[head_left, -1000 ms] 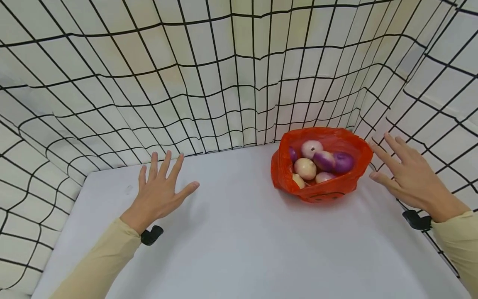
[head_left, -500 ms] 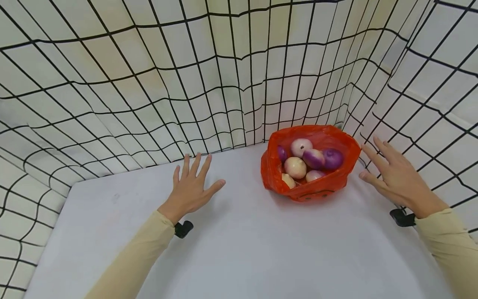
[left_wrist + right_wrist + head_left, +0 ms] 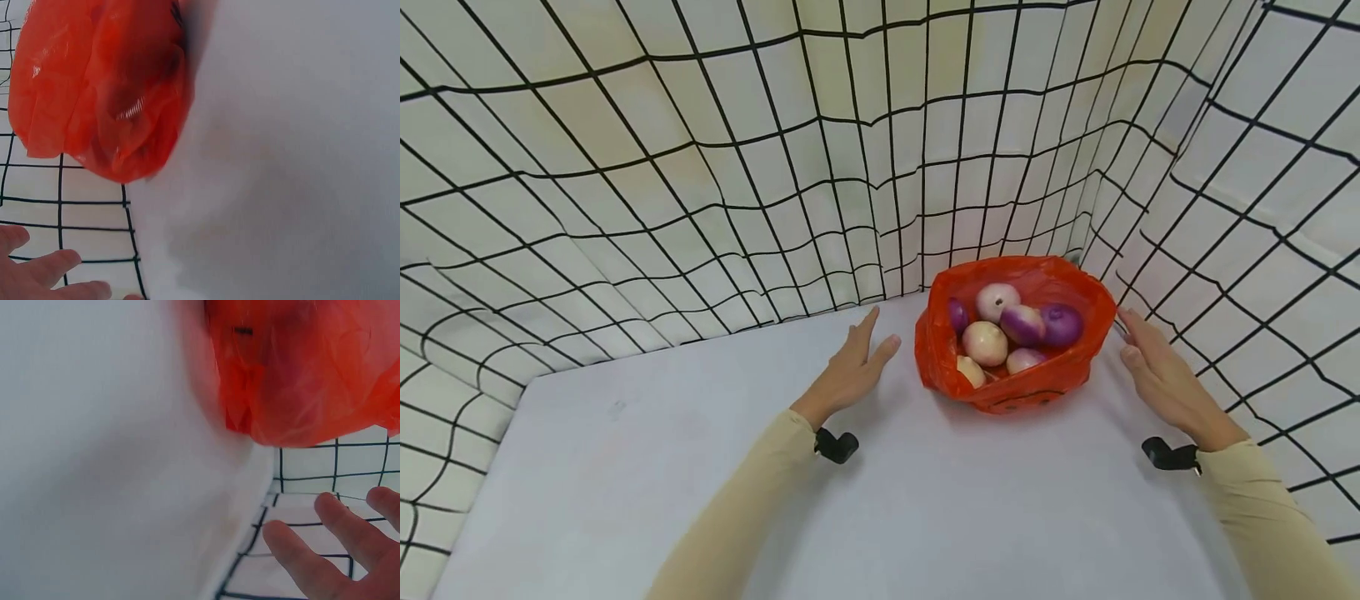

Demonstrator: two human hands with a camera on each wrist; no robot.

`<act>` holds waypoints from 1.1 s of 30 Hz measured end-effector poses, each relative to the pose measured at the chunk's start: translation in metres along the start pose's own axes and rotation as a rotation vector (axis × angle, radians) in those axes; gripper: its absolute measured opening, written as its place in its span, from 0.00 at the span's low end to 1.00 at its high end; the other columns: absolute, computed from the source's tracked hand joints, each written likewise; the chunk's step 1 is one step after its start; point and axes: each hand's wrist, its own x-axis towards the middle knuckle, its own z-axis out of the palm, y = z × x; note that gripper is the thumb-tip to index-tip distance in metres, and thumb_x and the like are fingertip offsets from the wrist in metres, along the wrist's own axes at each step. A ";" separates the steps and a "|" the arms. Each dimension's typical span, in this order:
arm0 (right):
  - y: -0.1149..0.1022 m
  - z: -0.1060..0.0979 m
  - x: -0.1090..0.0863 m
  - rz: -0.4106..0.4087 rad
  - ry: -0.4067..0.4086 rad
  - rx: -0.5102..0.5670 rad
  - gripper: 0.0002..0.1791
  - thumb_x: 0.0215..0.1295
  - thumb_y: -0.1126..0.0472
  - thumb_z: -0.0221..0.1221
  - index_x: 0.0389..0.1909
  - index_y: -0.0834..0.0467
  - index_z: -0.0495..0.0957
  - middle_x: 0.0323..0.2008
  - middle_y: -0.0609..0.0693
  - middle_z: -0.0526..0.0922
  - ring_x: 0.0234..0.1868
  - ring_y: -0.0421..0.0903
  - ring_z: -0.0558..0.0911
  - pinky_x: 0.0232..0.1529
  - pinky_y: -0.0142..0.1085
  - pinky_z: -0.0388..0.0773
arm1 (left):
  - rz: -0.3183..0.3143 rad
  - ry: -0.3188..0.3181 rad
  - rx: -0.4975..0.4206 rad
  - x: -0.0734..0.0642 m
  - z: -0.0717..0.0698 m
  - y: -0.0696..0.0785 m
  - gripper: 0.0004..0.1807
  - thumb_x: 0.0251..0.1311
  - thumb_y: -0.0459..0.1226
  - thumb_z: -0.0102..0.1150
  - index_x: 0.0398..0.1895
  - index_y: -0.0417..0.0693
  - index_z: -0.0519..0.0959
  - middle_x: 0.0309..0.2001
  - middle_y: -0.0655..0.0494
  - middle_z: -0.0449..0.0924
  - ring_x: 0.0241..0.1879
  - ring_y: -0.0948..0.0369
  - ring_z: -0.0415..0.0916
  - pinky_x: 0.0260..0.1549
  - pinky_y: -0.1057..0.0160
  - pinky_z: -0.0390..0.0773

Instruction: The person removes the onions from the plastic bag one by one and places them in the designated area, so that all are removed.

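A red plastic bag (image 3: pixel 1030 385) stands with its mouth wide on the white table, several onions inside. Among them are a pale onion (image 3: pixel 985 343) and a purple onion (image 3: pixel 1062 325). To the left of the bag, my left hand (image 3: pixel 846 371) is held with straight fingers, a gap between it and the plastic. My right hand (image 3: pixel 1168 379) is close by the bag's right side, fingers extended; whether its fingertips touch the rim I cannot tell. Both wrist views show the bag's side (image 3: pixel 100 81) with spread fingertips (image 3: pixel 350 525) apart from it.
Black netting (image 3: pixel 760 175) over white cloth rises behind the table and along both sides. The bag sits near the back right corner, close to the net. The white tabletop (image 3: pixel 647 467) stretches left and toward the front.
My left hand has moved right toward the bag and turned its palm inward. The right hand has also turned inward, close to the bag. The head view has shifted slightly right.
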 end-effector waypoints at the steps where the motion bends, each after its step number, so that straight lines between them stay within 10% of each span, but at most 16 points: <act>1: -0.001 0.002 0.000 0.005 -0.013 0.041 0.34 0.84 0.47 0.35 0.85 0.47 0.40 0.82 0.68 0.48 0.74 0.76 0.61 0.66 0.64 0.75 | -0.004 -0.013 -0.046 0.002 0.002 0.002 0.46 0.73 0.69 0.34 0.85 0.62 0.39 0.86 0.53 0.42 0.86 0.44 0.38 0.80 0.31 0.44; 5: -0.006 0.009 -0.002 0.052 -0.098 0.251 0.33 0.84 0.42 0.25 0.85 0.42 0.35 0.82 0.68 0.46 0.69 0.72 0.70 0.47 0.30 0.85 | -0.029 -0.072 -0.250 0.011 0.010 0.007 0.43 0.75 0.66 0.37 0.85 0.63 0.41 0.85 0.49 0.47 0.82 0.44 0.53 0.78 0.37 0.60; 12: -0.014 0.014 0.003 0.070 -0.192 0.475 0.34 0.82 0.38 0.21 0.85 0.39 0.36 0.81 0.69 0.45 0.55 0.28 0.80 0.48 0.42 0.89 | -0.114 -0.164 -0.494 0.026 0.023 0.019 0.42 0.75 0.65 0.40 0.84 0.64 0.41 0.82 0.50 0.54 0.77 0.43 0.64 0.61 0.46 0.83; 23: -0.022 0.028 0.018 0.095 -0.219 0.585 0.37 0.81 0.34 0.22 0.85 0.42 0.36 0.80 0.64 0.49 0.71 0.75 0.66 0.53 0.47 0.87 | -0.085 -0.193 -0.514 0.039 0.047 0.036 0.49 0.68 0.63 0.56 0.83 0.60 0.45 0.79 0.51 0.58 0.78 0.50 0.60 0.75 0.40 0.67; 28: -0.025 0.034 0.021 0.145 -0.224 0.614 0.38 0.81 0.33 0.25 0.84 0.41 0.34 0.82 0.61 0.45 0.74 0.75 0.62 0.57 0.52 0.85 | 0.019 -0.201 -0.552 0.038 0.054 0.037 0.47 0.68 0.47 0.63 0.82 0.59 0.46 0.77 0.54 0.60 0.76 0.53 0.62 0.75 0.43 0.69; 33: -0.028 0.042 0.022 0.157 -0.238 0.685 0.38 0.81 0.33 0.27 0.84 0.40 0.31 0.83 0.61 0.42 0.77 0.72 0.57 0.63 0.64 0.78 | -0.019 -0.204 -0.572 0.035 0.056 0.034 0.48 0.67 0.46 0.62 0.83 0.57 0.45 0.79 0.53 0.58 0.76 0.52 0.61 0.75 0.43 0.68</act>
